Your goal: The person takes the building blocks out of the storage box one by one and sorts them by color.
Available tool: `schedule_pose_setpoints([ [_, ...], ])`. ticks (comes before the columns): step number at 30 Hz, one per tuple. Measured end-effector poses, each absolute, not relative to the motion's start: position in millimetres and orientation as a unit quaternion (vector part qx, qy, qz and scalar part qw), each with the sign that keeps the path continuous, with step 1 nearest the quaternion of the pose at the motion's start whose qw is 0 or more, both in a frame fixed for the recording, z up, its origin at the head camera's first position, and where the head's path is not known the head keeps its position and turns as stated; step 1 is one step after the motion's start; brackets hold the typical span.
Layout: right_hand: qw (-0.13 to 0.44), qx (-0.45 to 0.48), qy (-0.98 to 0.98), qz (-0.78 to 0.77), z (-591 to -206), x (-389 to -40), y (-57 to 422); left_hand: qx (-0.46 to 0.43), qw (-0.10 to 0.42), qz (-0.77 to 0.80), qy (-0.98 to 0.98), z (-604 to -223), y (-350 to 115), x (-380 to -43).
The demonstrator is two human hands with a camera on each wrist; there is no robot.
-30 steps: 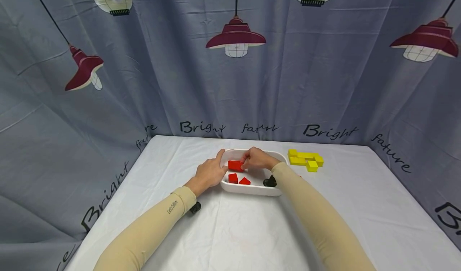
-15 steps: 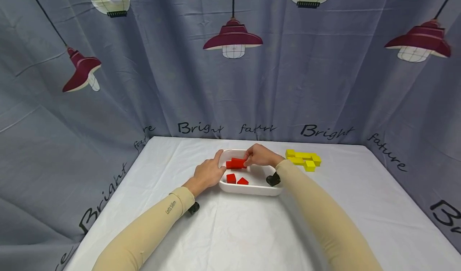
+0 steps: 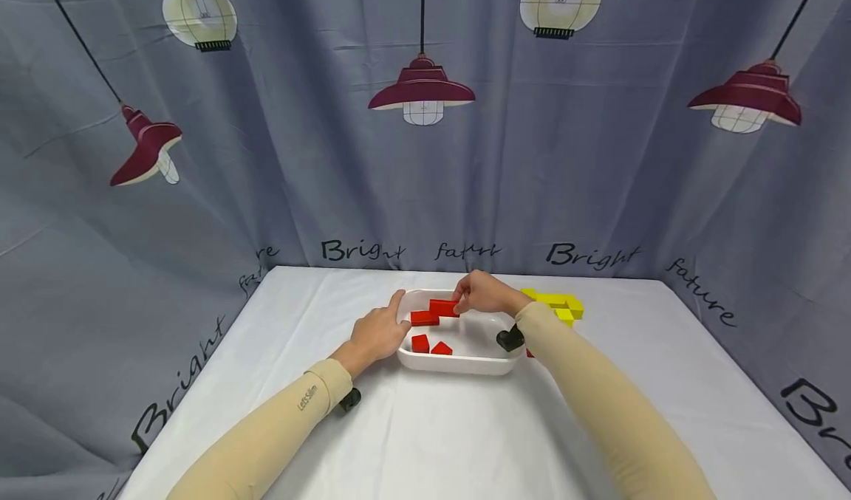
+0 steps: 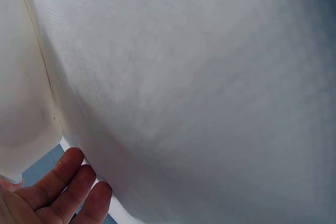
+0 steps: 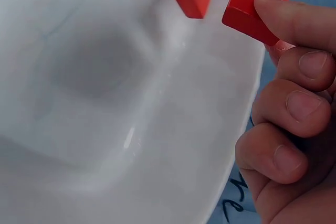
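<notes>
My right hand (image 3: 488, 293) pinches a red rectangular block (image 3: 444, 308) between thumb and fingers, above the far part of a white tray (image 3: 459, 365). In the right wrist view the held block (image 5: 257, 1) is level with the tray rim, the other fingers curled below it. A second red rectangular block (image 3: 424, 319) lies in the tray beside the held one. Nearer the front wall are a red cube (image 3: 420, 343) and a red triangular block (image 3: 442, 348). My left hand (image 3: 375, 336) holds the tray's left end, its fingers (image 4: 68, 166) along the outer wall.
Yellow blocks (image 3: 558, 300) lie in a group on the white-covered table (image 3: 439, 441), right of the tray and partly behind the right sleeve. A small red piece (image 3: 530, 353) shows between the tray and that sleeve. A grey curtain (image 3: 292, 153) hangs behind the table.
The right hand has lifted one red rectangular block off the other and shifted it slightly right. The left hand stays at the tray's end. The head view has tilted up slightly.
</notes>
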State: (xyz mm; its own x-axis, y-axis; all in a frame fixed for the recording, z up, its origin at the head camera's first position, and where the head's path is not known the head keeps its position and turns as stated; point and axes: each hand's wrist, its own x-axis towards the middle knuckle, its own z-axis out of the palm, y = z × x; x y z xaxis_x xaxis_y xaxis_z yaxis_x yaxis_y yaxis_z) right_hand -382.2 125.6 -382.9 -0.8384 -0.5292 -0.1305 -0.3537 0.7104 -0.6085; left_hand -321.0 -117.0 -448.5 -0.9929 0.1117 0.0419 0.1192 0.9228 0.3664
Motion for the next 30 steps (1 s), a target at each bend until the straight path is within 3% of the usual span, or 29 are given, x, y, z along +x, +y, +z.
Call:
schedule_pose_setpoints([
  [5, 0.127, -0.252, 0.915, -0.289, -375.0, -377.3, 128.7, -0.049, 0.022, -0.187, -0.981, -450.9, -122.1, -319.7],
  [30, 0.13, -0.206, 0.939, -0.243, -359.2, -358.8, 207.2, -0.056, -0.003, -0.185, -0.981, -450.3, -115.0, -316.9],
])
